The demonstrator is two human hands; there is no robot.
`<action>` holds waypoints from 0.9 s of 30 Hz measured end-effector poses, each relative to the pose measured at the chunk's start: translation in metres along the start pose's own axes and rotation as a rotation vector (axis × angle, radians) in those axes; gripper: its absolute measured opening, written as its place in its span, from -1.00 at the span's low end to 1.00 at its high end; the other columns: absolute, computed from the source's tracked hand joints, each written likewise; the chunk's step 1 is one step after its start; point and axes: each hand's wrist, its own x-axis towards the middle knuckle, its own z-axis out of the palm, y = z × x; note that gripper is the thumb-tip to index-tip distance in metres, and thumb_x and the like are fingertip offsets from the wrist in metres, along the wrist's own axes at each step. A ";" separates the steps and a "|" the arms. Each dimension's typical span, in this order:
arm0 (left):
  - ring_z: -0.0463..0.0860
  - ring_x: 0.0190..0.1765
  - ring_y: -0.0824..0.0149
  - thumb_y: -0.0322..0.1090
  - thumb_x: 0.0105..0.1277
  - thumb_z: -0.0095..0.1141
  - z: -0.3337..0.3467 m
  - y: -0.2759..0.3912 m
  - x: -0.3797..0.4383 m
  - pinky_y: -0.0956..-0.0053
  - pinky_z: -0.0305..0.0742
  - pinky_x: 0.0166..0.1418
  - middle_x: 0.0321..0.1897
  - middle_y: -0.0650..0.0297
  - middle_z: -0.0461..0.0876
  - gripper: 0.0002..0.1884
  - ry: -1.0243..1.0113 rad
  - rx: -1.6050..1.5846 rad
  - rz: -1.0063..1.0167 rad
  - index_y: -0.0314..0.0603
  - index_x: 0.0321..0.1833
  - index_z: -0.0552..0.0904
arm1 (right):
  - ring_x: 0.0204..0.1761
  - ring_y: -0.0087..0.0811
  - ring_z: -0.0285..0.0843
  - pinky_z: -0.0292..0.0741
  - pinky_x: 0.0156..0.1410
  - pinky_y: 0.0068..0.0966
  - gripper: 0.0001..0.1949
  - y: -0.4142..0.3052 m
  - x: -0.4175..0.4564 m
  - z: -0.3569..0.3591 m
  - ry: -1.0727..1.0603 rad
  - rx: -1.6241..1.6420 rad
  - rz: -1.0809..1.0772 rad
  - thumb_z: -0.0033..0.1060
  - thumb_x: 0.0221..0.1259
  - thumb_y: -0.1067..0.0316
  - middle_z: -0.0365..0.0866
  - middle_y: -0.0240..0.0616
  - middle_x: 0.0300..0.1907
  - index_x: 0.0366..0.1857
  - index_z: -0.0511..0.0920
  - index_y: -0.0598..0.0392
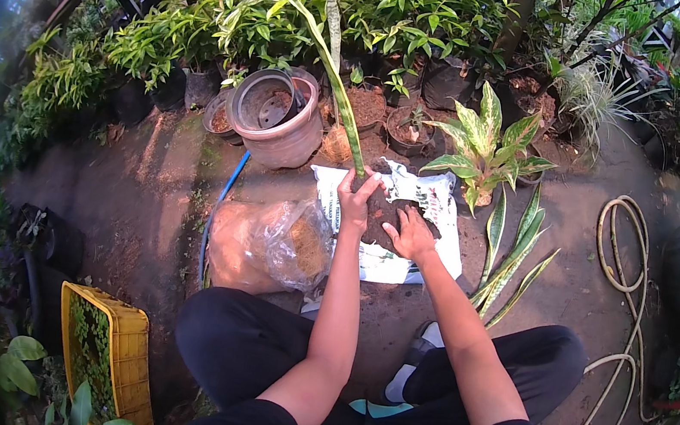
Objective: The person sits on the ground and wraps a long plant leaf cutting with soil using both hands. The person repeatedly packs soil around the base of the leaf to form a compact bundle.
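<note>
My left hand (356, 198) grips the base of a long, upright snake plant leaf (332, 81). My right hand (412, 234) lies with fingers spread on dark soil (380, 221) in the torn opening of a white plastic sack (384, 271). Just left of the sack rests a clear plastic bag (251, 242) with brown fibre in it. More snake plant leaves (514, 250) lie on the ground to the right of the sack. Behind them stands an aglaonema with variegated leaves (487, 142).
Stacked plastic pots (284, 146) stand beyond the clear bag, near a blue hose (224, 190). A yellow crate (133, 340) with small green plants is at lower left. A coiled beige hose (640, 300) lies at right. Potted leafy plants (409, 0) line the back.
</note>
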 end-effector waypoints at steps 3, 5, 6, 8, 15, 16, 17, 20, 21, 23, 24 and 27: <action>0.65 -0.41 0.35 -0.51 0.29 0.23 0.005 0.001 0.001 0.44 0.59 -0.27 -0.46 0.21 0.64 -0.88 0.007 -0.031 0.033 -0.23 -0.19 0.55 | 0.55 -0.04 0.06 0.11 0.60 -0.20 -0.18 -0.008 -0.010 -0.013 -0.091 0.026 0.048 -0.26 0.38 -0.39 0.21 0.05 0.47 0.40 0.33 0.19; 0.65 -0.41 0.34 -0.51 0.29 0.23 0.008 0.004 0.000 0.43 0.59 -0.27 -0.46 0.21 0.64 -0.89 0.019 -0.032 0.039 -0.23 -0.20 0.56 | 0.53 -0.02 0.09 0.13 0.59 -0.19 -0.16 -0.009 -0.016 -0.017 -0.160 0.034 0.014 -0.19 0.33 -0.42 0.22 0.07 0.46 0.39 0.32 0.19; 0.66 -0.33 0.33 -0.47 0.32 0.21 0.007 0.005 0.000 0.40 0.62 -0.27 -0.39 0.26 0.60 -0.87 -0.010 0.004 0.024 -0.18 -0.16 0.52 | 0.53 -0.01 0.10 0.14 0.58 -0.18 -0.14 -0.007 -0.018 -0.018 -0.191 0.036 -0.002 -0.16 0.31 -0.43 0.22 0.08 0.46 0.39 0.32 0.19; 0.66 -0.33 0.33 -0.45 0.32 0.21 0.009 0.006 0.002 0.40 0.62 -0.27 -0.39 0.26 0.60 -0.87 -0.022 -0.002 0.053 -0.17 -0.16 0.52 | 0.51 0.01 0.13 0.15 0.58 -0.19 -0.11 -0.004 -0.025 -0.015 -0.156 -0.068 -0.084 -0.02 0.24 -0.42 0.22 0.10 0.45 0.42 0.28 0.19; 0.67 -0.34 0.34 -0.42 0.33 0.22 0.004 0.014 0.001 0.42 0.62 -0.28 -0.41 0.28 0.60 -0.87 -0.006 0.037 0.038 -0.16 -0.16 0.53 | 0.52 0.02 0.12 0.18 0.58 -0.23 0.04 0.005 -0.022 -0.019 -0.214 -0.149 -0.170 0.37 0.11 -0.12 0.17 0.11 0.46 0.56 -0.11 0.05; 0.67 -0.34 0.34 -0.42 0.33 0.22 0.003 0.013 0.001 0.43 0.61 -0.28 -0.41 0.28 0.60 -0.87 0.004 0.042 0.024 -0.16 -0.17 0.53 | 0.51 0.03 0.13 0.19 0.57 -0.22 0.05 0.008 -0.022 -0.016 -0.180 -0.168 -0.167 0.40 0.11 -0.07 0.19 0.11 0.45 0.56 -0.14 0.02; 0.67 -0.34 0.34 -0.41 0.33 0.22 0.003 0.013 0.003 0.43 0.61 -0.29 -0.41 0.28 0.60 -0.87 0.000 0.042 0.044 -0.15 -0.17 0.53 | 0.51 0.02 0.12 0.19 0.57 -0.23 0.05 0.012 -0.020 -0.014 -0.157 -0.134 -0.164 0.42 0.10 -0.05 0.16 0.10 0.46 0.56 -0.13 0.03; 0.67 -0.41 0.33 -0.48 0.29 0.24 0.000 0.018 0.003 0.45 0.58 -0.27 -0.46 0.20 0.66 -0.89 0.037 -0.007 0.080 -0.23 -0.21 0.56 | 0.55 -0.04 0.05 0.18 0.58 -0.25 0.03 0.002 -0.014 -0.013 -0.121 -0.035 -0.137 0.47 0.06 -0.01 0.03 0.04 0.53 0.54 -0.04 0.07; 0.67 -0.41 0.33 -0.48 0.29 0.24 0.003 0.019 0.002 0.45 0.58 -0.27 -0.46 0.20 0.66 -0.89 0.032 -0.020 0.063 -0.22 -0.20 0.56 | 0.56 -0.05 0.04 0.18 0.59 -0.25 0.01 0.007 -0.010 -0.009 -0.094 -0.051 -0.130 0.47 0.06 0.00 0.02 0.03 0.54 0.53 -0.01 0.08; 0.67 -0.41 0.33 -0.47 0.29 0.25 0.011 0.018 0.002 0.45 0.57 -0.28 -0.46 0.21 0.66 -0.88 0.018 -0.054 0.031 -0.22 -0.19 0.55 | 0.57 -0.06 0.00 0.17 0.59 -0.26 -0.02 0.024 -0.003 0.002 -0.034 -0.090 -0.114 0.48 0.06 0.01 0.00 0.02 0.55 0.51 0.04 0.09; 0.67 -0.41 0.34 -0.46 0.30 0.25 0.010 0.020 0.002 0.46 0.56 -0.29 -0.45 0.21 0.66 -0.87 0.025 -0.043 0.007 -0.20 -0.18 0.55 | 0.58 -0.06 -0.03 0.14 0.61 -0.25 -0.09 0.023 0.000 0.004 -0.005 -0.102 -0.089 0.45 0.08 0.11 -0.01 0.01 0.56 0.49 0.08 0.10; 0.67 -0.41 0.34 -0.46 0.30 0.25 0.010 0.021 0.003 0.47 0.56 -0.30 -0.44 0.21 0.67 -0.87 0.053 -0.034 0.002 -0.19 -0.19 0.55 | 0.59 -0.04 -0.04 0.09 0.63 -0.24 -0.08 0.023 0.003 0.001 -0.066 -0.027 -0.173 0.44 0.04 0.12 -0.02 0.01 0.56 0.49 0.09 0.10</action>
